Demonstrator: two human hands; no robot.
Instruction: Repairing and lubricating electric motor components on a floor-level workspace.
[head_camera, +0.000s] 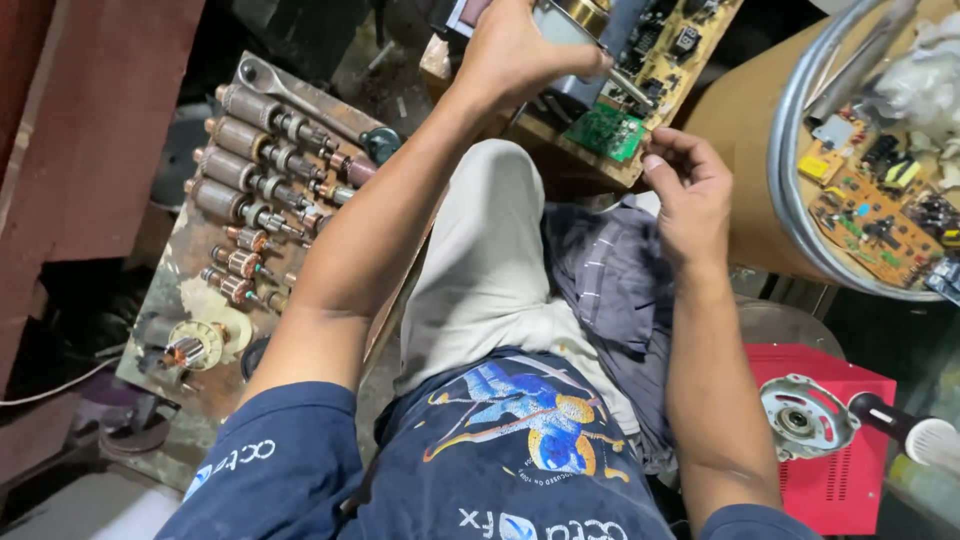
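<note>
My left hand is raised at the top of the view, closed around a grey and brass motor part. A thin metal shaft sticks out below it. My right hand hovers lower right, fingers curled with the tips pinched; whether anything small sits in them I cannot tell. Just beyond both hands lie a small green circuit board and a larger yellow-brown circuit board. A grey cloth lies on my lap.
A board at the left carries several motor armatures with copper windings. A round metal tray at the right holds circuit boards and white rags. A red box with a metal motor end cover sits lower right.
</note>
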